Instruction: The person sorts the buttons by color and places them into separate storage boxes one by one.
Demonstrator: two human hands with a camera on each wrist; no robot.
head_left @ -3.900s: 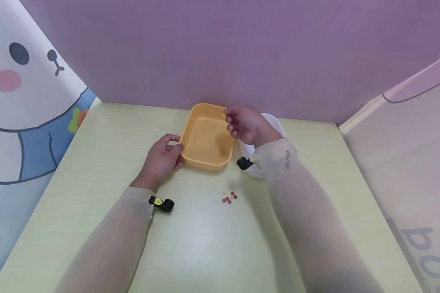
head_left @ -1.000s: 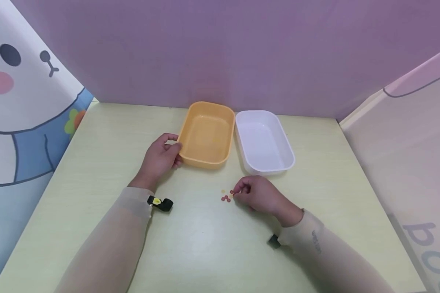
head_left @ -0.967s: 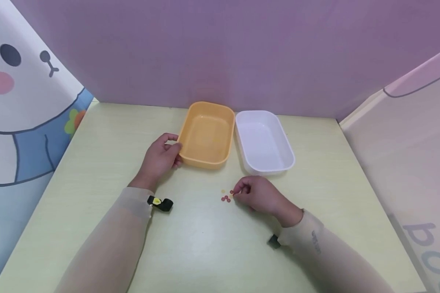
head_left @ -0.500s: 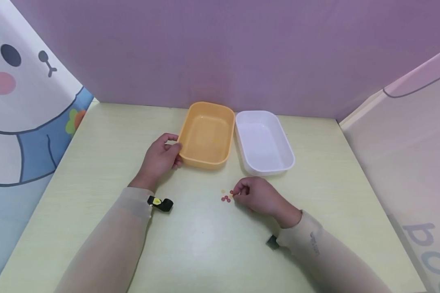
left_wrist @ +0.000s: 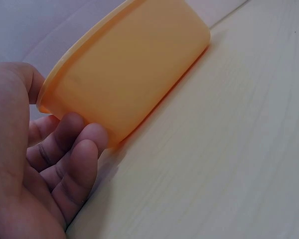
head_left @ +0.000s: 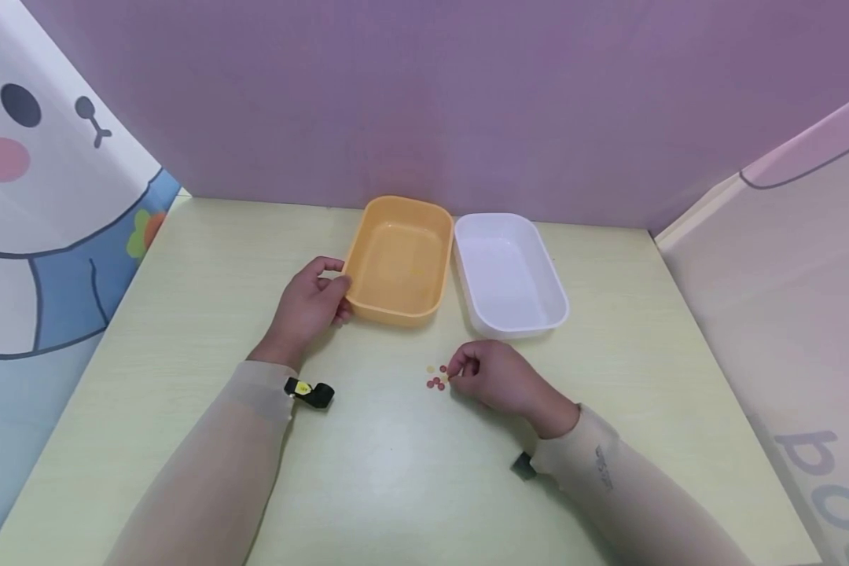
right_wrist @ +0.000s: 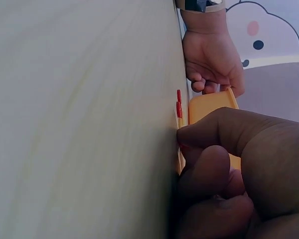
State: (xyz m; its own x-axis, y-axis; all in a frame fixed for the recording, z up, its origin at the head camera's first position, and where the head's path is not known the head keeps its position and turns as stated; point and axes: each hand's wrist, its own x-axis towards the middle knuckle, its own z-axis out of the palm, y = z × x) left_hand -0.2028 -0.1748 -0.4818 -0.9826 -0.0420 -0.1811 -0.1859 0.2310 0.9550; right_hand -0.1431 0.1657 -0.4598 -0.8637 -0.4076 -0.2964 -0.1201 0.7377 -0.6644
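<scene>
Your left grip holds the orange tray; your right grip is curled beside small discs; whether it pinches one, I cannot tell.

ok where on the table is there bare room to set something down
Bare table lies between the sleeves, this side of the discs; between left hand and left wall; and between white box and right wall. Crowded: around the discs by the right hand, and the thin gap between white box and orange box.
</scene>
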